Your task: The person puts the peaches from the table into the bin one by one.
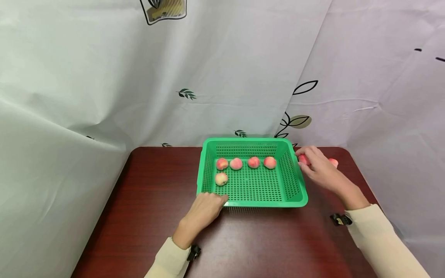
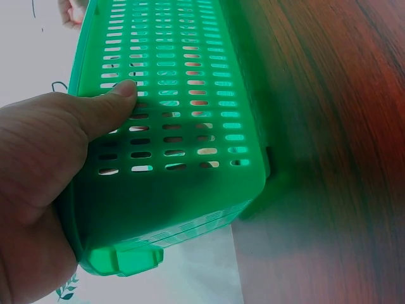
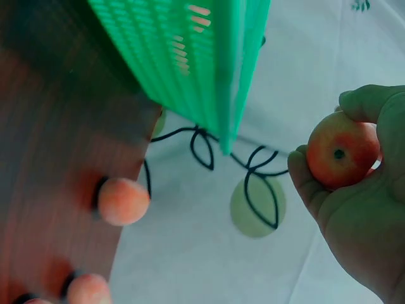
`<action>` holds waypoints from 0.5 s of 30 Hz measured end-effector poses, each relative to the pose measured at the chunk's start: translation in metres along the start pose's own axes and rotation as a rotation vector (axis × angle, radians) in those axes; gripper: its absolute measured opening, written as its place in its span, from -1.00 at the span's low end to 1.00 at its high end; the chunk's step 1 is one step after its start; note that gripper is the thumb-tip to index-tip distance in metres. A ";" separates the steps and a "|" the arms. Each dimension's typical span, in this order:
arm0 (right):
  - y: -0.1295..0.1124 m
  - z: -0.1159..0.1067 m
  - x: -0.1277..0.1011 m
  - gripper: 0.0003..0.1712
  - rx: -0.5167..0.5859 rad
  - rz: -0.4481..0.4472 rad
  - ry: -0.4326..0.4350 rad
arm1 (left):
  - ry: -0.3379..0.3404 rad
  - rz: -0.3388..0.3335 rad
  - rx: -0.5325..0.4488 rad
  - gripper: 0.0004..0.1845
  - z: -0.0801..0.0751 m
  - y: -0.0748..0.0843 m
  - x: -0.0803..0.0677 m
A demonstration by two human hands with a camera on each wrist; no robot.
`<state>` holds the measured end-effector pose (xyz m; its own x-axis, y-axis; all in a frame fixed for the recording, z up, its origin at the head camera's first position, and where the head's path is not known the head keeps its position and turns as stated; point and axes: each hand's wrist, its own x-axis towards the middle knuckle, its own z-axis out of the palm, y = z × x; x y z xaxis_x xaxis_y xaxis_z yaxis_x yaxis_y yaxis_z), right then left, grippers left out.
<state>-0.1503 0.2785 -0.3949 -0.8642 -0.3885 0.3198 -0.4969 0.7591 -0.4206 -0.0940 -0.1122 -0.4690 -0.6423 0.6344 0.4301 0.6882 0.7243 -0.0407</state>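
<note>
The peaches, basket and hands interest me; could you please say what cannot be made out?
Head: far-right peach, partly hidden by the right hand.
Left wrist: left hand, whose fingers, except the thumb, are hidden by itself and the green basket.
Left wrist: peaches inside, glimpsed only through the basket's slots.
Right wrist: two lowest peaches, cut off by the bottom edge.

Before you, a basket (image 1: 264, 204) stood on the table (image 1: 156, 185), five peaches (image 1: 236, 163) inside (four behind, one nearer you at left); other peaches (image 1: 333, 162) lay to its right.
</note>
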 end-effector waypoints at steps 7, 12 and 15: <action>-0.015 0.005 0.014 -0.67 -0.011 -0.102 -0.039 | -0.005 0.000 -0.005 -0.45 0.000 0.000 -0.001; -0.023 0.010 0.025 -0.67 -0.038 -0.192 -0.053 | 0.005 0.006 -0.002 -0.47 0.001 -0.001 -0.001; -0.027 0.014 0.031 -0.68 -0.046 -0.204 -0.078 | 0.007 0.009 0.002 -0.48 0.001 -0.001 -0.001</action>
<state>-0.1643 0.2390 -0.3851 -0.7506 -0.5743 0.3268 -0.6594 0.6832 -0.3138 -0.0944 -0.1131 -0.4697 -0.6334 0.6392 0.4361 0.6936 0.7189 -0.0462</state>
